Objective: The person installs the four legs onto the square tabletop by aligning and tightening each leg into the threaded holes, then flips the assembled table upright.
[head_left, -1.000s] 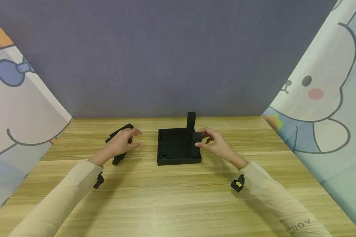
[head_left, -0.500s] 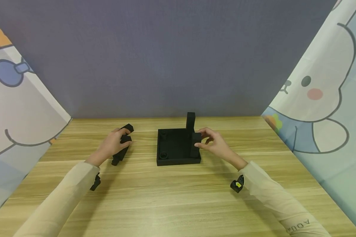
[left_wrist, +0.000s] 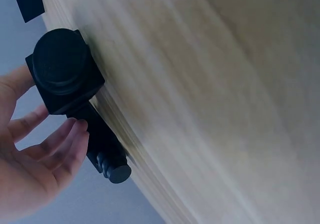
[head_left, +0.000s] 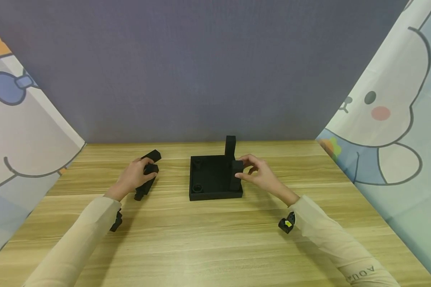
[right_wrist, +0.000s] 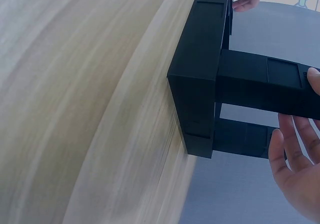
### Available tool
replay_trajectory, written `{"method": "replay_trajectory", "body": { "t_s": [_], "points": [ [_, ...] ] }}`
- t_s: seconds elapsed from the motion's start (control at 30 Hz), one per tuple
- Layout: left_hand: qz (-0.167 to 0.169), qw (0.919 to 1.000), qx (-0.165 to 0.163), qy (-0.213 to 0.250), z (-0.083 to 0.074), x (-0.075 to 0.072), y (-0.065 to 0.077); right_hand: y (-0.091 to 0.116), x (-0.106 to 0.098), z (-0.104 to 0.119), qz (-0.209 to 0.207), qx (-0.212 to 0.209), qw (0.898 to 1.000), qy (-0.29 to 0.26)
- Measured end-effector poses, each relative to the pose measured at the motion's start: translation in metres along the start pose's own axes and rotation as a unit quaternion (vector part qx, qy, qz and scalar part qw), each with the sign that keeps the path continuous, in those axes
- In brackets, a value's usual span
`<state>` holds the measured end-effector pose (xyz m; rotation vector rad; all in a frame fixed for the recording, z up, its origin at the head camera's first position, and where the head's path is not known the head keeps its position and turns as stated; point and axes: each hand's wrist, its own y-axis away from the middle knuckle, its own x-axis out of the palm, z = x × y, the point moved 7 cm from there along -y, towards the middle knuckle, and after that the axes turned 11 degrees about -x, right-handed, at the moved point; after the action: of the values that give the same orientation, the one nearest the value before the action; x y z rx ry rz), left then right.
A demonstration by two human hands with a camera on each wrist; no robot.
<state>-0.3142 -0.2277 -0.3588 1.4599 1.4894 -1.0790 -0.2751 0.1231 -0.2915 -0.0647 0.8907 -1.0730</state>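
In the head view a square black base [head_left: 212, 175] with a raised rim lies mid-table, round sockets showing in its two left corners. Two square black posts stand upright at its right corners, a rear post [head_left: 230, 146] and a front post [head_left: 236, 175]. My right hand [head_left: 260, 175] holds the front post near its top between thumb and fingers. To the left, my left hand [head_left: 131, 177] grips a loose black post [left_wrist: 65, 66] lying on the table; the left wrist view shows its round-ended face. Another loose post [head_left: 154, 155] lies against it, partly hidden by the hand.
The wooden table [head_left: 201, 239] runs back to a grey-blue panel [head_left: 201, 71]. Cartoon-printed cloths hang at both sides. A black wrist device [head_left: 286, 223] sits below the right cuff, and another [head_left: 116, 221] below the left.
My left hand has moved left and down from above the loose posts and closed its thumb and fingers around one. My right hand has stayed at the front post.
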Motion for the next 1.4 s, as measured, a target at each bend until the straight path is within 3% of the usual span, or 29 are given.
{"method": "replay_trajectory", "body": {
  "t_s": [0.33, 0.57, 0.9, 1.4],
  "points": [
    [0.016, 0.9999, -0.004, -0.004, -0.001, 0.007, -0.004, 0.0, 0.0, 0.0, -0.001, 0.001, 1.0, 0.001],
    [0.01, 0.9999, -0.005, 0.008, 0.0, 0.01, -0.005, 0.0, 0.001, 0.0, -0.001, -0.002, 1.0, 0.004],
    [-0.005, 0.9999, -0.006, 0.011, -0.002, 0.008, -0.005, -0.001, 0.0, 0.001, -0.003, -0.007, 1.0, 0.002],
    [0.001, 0.9992, -0.011, 0.04, -0.008, -0.001, -0.001, -0.001, 0.0, 0.0, -0.006, -0.014, 1.0, -0.008]
  ]
}}
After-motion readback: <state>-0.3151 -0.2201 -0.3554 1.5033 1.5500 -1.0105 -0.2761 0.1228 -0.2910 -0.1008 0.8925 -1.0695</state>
